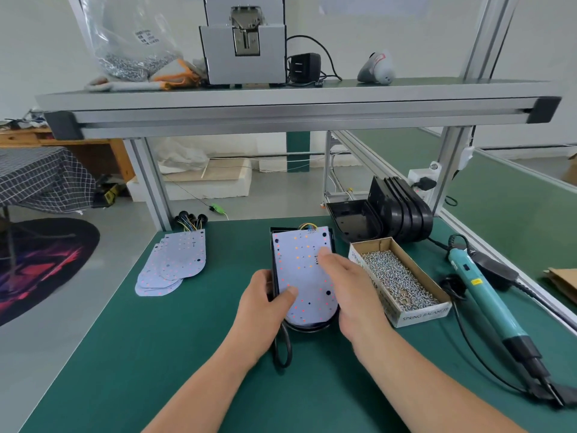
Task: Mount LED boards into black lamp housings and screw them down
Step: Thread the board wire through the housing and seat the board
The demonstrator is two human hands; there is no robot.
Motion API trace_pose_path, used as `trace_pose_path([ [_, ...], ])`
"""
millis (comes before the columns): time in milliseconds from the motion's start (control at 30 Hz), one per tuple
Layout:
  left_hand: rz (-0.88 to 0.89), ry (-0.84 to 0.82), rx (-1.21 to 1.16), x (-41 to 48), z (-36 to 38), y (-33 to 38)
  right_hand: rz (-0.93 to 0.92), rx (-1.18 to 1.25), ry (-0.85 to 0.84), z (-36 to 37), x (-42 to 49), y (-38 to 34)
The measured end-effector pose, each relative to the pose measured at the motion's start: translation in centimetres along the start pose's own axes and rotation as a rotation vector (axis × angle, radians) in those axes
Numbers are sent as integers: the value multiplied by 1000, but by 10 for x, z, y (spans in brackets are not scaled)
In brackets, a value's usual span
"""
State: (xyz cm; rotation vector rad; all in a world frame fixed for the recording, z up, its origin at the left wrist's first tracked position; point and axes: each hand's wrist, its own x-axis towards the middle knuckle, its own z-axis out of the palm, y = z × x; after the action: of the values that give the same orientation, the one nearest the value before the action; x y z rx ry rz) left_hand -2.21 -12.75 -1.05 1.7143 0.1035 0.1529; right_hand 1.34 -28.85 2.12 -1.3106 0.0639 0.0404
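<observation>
A white LED board (304,276) with red and orange dots lies on a black lamp housing (309,327) in the middle of the green mat. My left hand (263,303) grips the housing's left edge, thumb on the board's lower left. My right hand (346,282) lies over the board's right side, fingertips pressing near its centre. Coloured wires (307,227) stick out at the board's far end. A black cable loop (282,348) hangs from the housing's near end.
A stack of LED boards (173,264) lies at the left. Black housings (390,210) stand at the back right. A cardboard box of screws (398,281) sits right of my hands, a teal electric screwdriver (487,298) beyond it. An overhead shelf (281,104) spans the bench.
</observation>
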Motion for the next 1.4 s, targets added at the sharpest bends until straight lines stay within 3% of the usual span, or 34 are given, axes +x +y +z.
trace_pose_path([
  [100,-30,9,-29,2,-4,-2,-4,-221,-191,-20,13,-15],
  [200,-33,-24,-59,1,-4,1,-16,-195,-324,-33,16,-20],
  [333,-37,-60,-72,1,-7,2,32,-4,-234,-23,14,-7],
  [467,-22,-15,-66,1,-7,0,-27,-150,-214,-22,14,-6],
  [633,-11,30,-83,1,-2,0,-301,-620,-88,-27,16,-13],
  [767,16,0,-72,-1,-3,1,-554,-580,84,-28,12,-17],
  [933,72,-56,-64,-5,0,3,-789,-730,-70,-33,13,-21],
  [1167,124,-82,-38,-8,1,1,-638,-784,-89,-33,13,-27],
  [1400,136,-57,-4,-8,1,3,-781,-769,-13,-31,7,-23],
])
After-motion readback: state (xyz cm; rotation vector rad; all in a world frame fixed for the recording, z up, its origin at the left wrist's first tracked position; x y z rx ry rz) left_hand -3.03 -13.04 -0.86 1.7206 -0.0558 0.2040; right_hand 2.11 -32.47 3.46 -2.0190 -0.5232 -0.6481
